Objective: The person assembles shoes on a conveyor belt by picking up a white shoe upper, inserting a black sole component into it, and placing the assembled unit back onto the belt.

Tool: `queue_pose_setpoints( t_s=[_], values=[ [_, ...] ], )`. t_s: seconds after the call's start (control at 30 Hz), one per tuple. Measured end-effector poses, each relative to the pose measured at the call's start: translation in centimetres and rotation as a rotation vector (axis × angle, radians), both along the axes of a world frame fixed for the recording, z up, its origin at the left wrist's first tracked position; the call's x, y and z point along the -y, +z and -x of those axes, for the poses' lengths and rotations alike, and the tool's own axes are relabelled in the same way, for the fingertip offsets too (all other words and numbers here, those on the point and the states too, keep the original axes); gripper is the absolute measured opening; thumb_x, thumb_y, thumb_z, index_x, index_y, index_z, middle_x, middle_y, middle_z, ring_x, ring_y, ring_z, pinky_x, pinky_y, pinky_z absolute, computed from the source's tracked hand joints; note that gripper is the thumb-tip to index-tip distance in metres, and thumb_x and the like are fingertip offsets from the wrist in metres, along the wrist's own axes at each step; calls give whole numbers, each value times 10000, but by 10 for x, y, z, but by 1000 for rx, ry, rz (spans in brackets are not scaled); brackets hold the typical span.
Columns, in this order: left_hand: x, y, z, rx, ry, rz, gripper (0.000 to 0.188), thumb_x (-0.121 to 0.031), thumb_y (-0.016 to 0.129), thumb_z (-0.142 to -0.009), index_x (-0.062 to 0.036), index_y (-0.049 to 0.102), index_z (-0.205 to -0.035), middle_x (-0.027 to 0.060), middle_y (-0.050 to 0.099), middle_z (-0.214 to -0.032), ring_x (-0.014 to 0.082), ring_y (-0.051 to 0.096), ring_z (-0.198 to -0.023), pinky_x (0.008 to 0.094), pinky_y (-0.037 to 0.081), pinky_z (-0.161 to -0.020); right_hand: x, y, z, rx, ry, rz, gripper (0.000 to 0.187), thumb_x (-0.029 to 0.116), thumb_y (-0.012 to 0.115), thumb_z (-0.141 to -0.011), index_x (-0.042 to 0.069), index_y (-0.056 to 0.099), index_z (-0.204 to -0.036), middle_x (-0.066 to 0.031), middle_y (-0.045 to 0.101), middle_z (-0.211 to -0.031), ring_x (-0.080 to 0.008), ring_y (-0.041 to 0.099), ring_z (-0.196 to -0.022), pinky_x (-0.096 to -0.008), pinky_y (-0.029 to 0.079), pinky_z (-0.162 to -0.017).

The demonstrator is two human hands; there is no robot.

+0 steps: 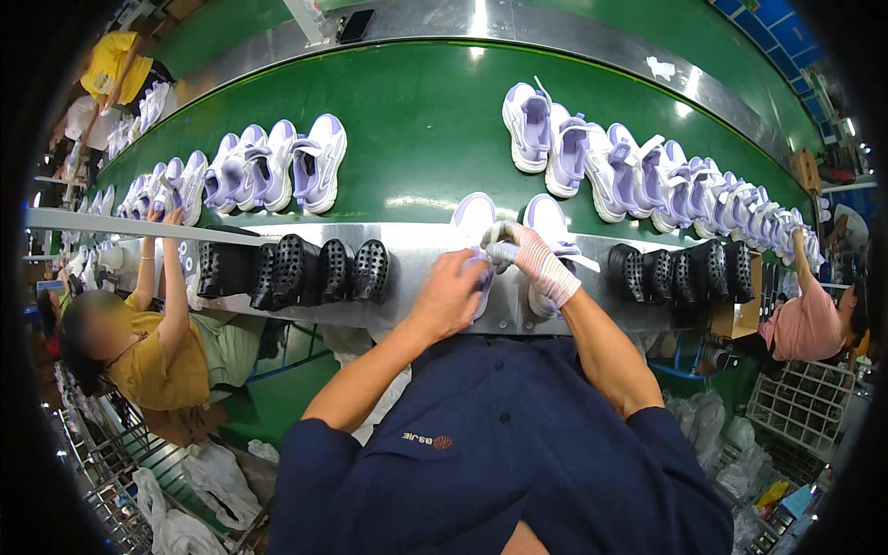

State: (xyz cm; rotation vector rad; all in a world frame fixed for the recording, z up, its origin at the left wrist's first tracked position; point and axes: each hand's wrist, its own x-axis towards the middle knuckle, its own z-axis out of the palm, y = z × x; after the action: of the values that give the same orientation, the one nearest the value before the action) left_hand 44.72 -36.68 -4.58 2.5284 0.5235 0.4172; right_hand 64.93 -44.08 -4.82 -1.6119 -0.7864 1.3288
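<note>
Probably light and soft, the round-toed white-and-lilac fabric sneaker [474, 212] is best held at its 6 o'clock heel; the bare left hand [450, 294] is curled round it, the striped-gloved right hand [527, 255] possibly pinching, unclear what.

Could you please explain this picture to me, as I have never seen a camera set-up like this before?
There is no robot here: a fisheye camera on a person's head looks down at their own two hands, so straight edges bend near the rim. The bare left hand is on the left-hand shoe of a white-and-lilac pair; the right hand, in a striped glove, is beside it. Whether either grips firmly is hard to tell. The other shoe lies to the right. Both are on a metal ledge, with black perforated pieces at either side. Beyond is a green surface bearing rows of similar shoes. Other people work nearby.
</note>
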Motion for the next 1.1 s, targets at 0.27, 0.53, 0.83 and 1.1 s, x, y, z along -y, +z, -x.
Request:
queue_pose_setpoints(
  t_s=[0.27, 0.53, 0.83, 1.1],
  values=[
    [12, -43, 11, -434, 683, 1456, 859, -129, 725, -826, -136, 295, -1569, 242, 614, -1270, 373, 711, -854, 437, 612, -533, -2, 30, -15, 150, 328, 1, 321, 196, 720, -929, 11, 702, -1190, -57, 736, -972, -153, 686, -905, -302, 560, -826],
    [32, -11, 45, -233, 727, 572, 743, 11, 630, -770, -207, 530, -1474, 287, 609, -1166, 468, 592, -1090, 450, 483, -996, 28, 71, 6, 254, 466, -107, 211, 170, 770, -902, 22, 731, -1048, -96, 743, -870, -132, 666, -798, -321, 543, -758],
    [21, 35, 65, -59, 455, 129, 762, 104, 574, -700, -220, 639, -1386, 272, 508, -1250, 472, 511, -1151, 478, 456, -1033, 35, 102, 32, 388, 623, -297, 201, 200, 718, -904, 25, 735, -1000, -180, 708, -908, -379, 679, -863, -413, 539, -779],
    [7, 39, 62, -35, 268, 84, 776, 135, 592, -675, -249, 675, -1344, 260, 513, -1293, 453, 510, -1145, 475, 475, -1014, 35, 98, 46, 449, 642, -226, 188, 185, 735, -909, 5, 726, -960, -169, 698, -837, -296, 673, -772, -373, 525, -727]
  ],
)
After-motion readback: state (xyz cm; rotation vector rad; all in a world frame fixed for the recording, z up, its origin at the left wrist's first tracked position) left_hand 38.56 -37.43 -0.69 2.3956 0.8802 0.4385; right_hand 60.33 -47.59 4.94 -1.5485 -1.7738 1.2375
